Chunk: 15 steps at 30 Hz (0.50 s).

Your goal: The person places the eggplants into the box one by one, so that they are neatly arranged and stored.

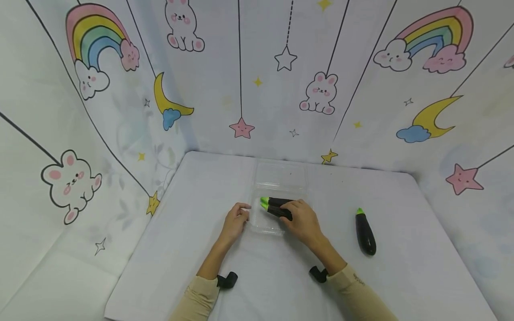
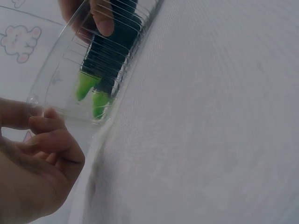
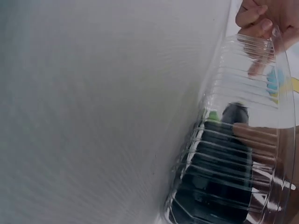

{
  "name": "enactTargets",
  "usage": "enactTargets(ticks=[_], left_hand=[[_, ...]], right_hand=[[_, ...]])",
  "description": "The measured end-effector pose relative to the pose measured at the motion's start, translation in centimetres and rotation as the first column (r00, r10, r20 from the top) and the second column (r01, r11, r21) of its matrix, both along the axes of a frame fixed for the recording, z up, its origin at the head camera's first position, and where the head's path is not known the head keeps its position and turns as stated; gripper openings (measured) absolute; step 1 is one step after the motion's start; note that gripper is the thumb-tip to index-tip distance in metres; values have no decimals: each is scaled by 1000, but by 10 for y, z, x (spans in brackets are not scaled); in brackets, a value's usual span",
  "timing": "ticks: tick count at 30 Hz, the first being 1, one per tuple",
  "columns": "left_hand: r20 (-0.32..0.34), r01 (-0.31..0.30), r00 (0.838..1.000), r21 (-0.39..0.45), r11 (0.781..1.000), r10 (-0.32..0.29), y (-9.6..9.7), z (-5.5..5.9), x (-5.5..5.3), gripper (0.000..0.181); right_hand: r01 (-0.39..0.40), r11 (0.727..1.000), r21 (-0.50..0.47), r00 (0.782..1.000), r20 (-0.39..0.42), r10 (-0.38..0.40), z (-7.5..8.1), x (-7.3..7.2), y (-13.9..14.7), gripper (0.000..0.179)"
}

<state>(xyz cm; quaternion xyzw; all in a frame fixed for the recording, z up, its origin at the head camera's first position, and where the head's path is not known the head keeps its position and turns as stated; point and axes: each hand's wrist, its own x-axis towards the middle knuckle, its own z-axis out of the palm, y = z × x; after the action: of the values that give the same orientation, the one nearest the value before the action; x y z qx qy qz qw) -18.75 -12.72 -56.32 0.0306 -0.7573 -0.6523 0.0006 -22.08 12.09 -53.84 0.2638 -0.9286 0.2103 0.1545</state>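
Note:
A clear plastic clamshell box (image 1: 263, 228) lies on the table with its lid (image 1: 281, 171) folded back toward the wall. Two dark eggplants with bright green stem ends lie side by side in the box, the farther eggplant (image 1: 277, 201) and the nearer eggplant (image 1: 274, 209). My right hand (image 1: 303, 223) reaches over the box's right side and grips the nearer one, covering its thick end. At the left side, my left hand (image 2: 39, 163) pinches the box's rim between thumb and index finger, the other fingers curled. Ribbed plastic walls partly blur the eggplants in both wrist views.
Another eggplant (image 1: 366, 234) lies on the white table (image 1: 401, 285) to the right of my right hand. Cloth walls printed with rabbits, stars and rainbows (image 1: 96, 26) rise behind and beside the table. Each wrist wears a small black camera (image 1: 227, 280).

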Motion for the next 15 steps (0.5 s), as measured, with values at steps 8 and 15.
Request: enactTargets(ticks=[8,15], left_hand=[[9,-4,1000,-3,1000,4,0,0,0,28],[-12,-20,1000,-11,1000,19,2,2,1,27]], right_hand=[[46,998,39,999,-16,-45,1,0,-7,36],[45,996,78,998,-48,-42,2,-1,-9,36]])
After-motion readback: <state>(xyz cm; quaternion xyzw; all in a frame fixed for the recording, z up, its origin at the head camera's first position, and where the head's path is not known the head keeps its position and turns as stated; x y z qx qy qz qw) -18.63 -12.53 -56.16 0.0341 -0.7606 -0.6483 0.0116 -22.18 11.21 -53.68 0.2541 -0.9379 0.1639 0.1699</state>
